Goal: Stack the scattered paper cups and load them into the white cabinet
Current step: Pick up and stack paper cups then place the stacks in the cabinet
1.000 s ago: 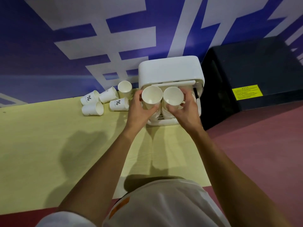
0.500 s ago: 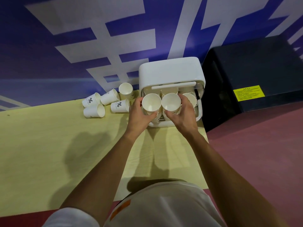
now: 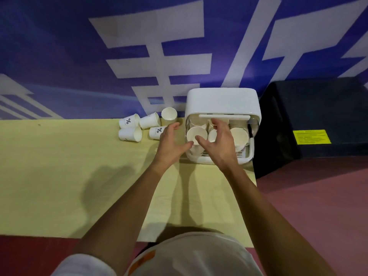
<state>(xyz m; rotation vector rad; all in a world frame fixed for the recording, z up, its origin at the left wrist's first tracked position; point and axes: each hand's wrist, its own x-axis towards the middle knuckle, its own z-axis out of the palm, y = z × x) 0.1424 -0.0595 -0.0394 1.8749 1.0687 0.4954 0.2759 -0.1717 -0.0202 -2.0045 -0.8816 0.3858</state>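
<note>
Having just released their stacks, left grip and right grip are spread and empty at the white cabinet, far right bench corner. Cup stacks stand inside. This load looks finished; the next move likely needs a reach left for the loose cups.

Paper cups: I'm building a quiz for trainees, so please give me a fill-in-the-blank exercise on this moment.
1. ____ loose paper cups sit on the yellow table.
2. They sit to the ____ of the white cabinet.
3. The left hand holds ____.
4. The label on the black box is ____.
Missing words: five; left; nothing; yellow.
</note>
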